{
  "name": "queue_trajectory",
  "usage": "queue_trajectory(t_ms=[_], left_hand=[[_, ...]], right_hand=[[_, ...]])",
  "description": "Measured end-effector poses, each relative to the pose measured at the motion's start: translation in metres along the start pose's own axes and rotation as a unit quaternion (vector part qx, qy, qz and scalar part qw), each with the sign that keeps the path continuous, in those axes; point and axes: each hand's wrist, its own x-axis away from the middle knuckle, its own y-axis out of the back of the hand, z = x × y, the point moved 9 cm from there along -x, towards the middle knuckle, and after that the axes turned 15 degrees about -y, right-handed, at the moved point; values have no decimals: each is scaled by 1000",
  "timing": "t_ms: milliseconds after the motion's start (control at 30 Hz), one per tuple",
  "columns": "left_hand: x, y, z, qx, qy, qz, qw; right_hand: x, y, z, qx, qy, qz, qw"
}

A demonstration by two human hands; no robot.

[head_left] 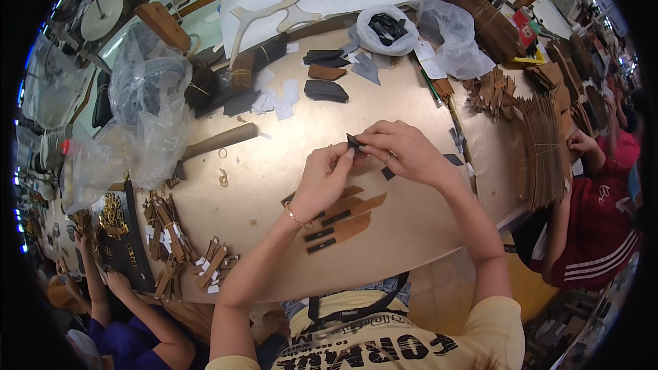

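Both my hands meet over the middle of the table, pinching a small dark piece [353,141], perhaps leather, between their fingertips. My left hand [327,173] has its thumb against the piece's lower side. From the right, my right hand [399,149] grips its upper edge, fingers bent. Just below the hands lie several brown leather strips [351,229], pointed at one end and with black bands at the other; my left wrist hides part of them. A small dark piece [388,173] rests under my right hand.
A wooden-looking handle [221,141] lies to the left. Bundled brown strips [166,227] sit at the lower left. Dark leather pieces [325,90] and an open plastic bag [387,30] are farther back. Tall brown stacks [541,154] stand right, beside another person [595,212].
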Motion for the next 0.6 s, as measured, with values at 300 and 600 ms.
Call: queue_trajectory(t_ms=[300,600], left_hand=[[9,21,-4,56,49,-65,995],[23,22,-8,115,72,-60,989]], right_hand=[[-8,23,-2,236,90,-229,940],[9,4,-25,106,23,-160,981]])
